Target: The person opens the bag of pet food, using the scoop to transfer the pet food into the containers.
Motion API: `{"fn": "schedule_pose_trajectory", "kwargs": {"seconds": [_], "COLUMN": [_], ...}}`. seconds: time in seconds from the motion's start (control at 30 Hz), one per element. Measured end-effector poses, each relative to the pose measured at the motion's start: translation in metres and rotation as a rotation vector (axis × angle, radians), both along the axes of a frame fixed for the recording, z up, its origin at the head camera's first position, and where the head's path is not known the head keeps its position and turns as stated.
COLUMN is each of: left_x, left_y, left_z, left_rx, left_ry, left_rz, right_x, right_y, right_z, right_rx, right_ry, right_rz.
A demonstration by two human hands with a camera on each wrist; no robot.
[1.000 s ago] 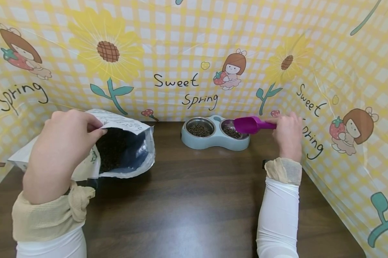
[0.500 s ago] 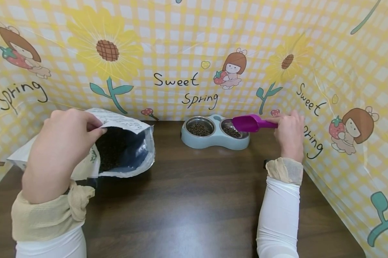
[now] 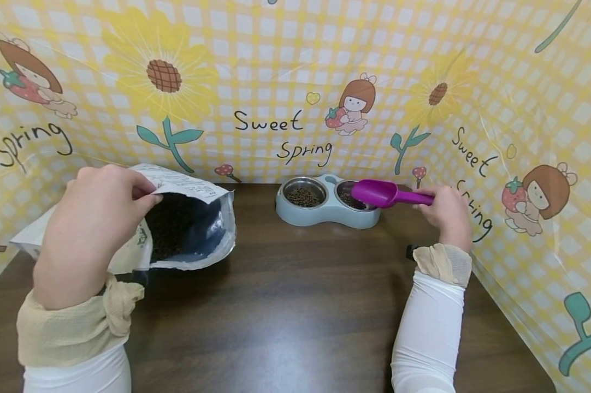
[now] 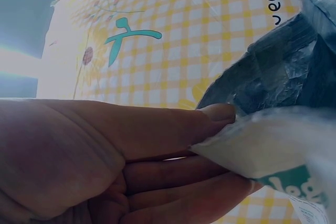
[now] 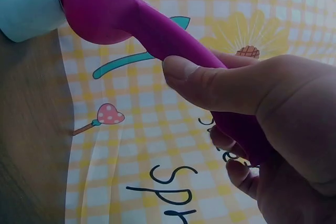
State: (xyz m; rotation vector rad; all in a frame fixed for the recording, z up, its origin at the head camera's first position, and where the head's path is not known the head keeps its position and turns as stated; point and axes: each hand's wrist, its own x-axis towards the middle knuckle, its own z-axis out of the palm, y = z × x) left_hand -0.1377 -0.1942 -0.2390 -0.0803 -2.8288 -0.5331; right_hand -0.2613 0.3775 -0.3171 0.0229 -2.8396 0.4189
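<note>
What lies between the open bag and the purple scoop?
In the head view, going right from the open bag: bare brown tabletop, then the left steel bowl, holding brown pellets, of the light-blue double feeder. The purple scoop overlaps the right steel bowl.

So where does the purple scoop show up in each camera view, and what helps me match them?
Head: right of center, the purple scoop partly covers the right side of the blue feeder.
Left wrist: not in this picture.
Right wrist: from the top left diagonally past the center, held in the right hand.
Shared landmark: the yellow-checked backdrop, in all three.
</note>
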Motion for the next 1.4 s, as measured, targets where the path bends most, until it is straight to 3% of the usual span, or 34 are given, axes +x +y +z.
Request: {"fn": "schedule_pose_trajectory", "kwargs": {"seconds": [0.17,0.33,0.47,0.6,0.9,1.07,1.4], "left_x": [0.0,0.0,-0.001,0.0,0.0,0.0,0.0], "left_y": [0.0,0.001,0.001,0.0,0.0,0.0,0.0], "left_z": [-0.001,-0.001,0.0,0.0,0.0,0.0,-0.001], "left_rx": [-0.003,-0.009,-0.011,-0.008,-0.006,-0.005,-0.001], "left_ry": [0.001,0.002,0.001,-0.002,0.0,0.007,0.003], "left_rz": [-0.005,-0.003,-0.001,0.001,-0.002,-0.005,-0.006], "right_x": [0.001,0.0,-0.001,-0.001,0.001,0.0,0.004], "right_y": [0.003,0.003,0.002,-0.001,-0.01,-0.013,-0.019], "right_z": [0.001,0.003,0.006,0.007,0.014,0.017,0.023], "right_rx": [0.012,-0.023,-0.035,-0.07,-0.132,-0.127,-0.122], "right_ry": [-0.071,-0.217,-0.309,-0.344,-0.342,-0.286,-0.271], "right_rz": [-0.019,-0.02,0.009,0.041,0.085,0.121,0.145]}}
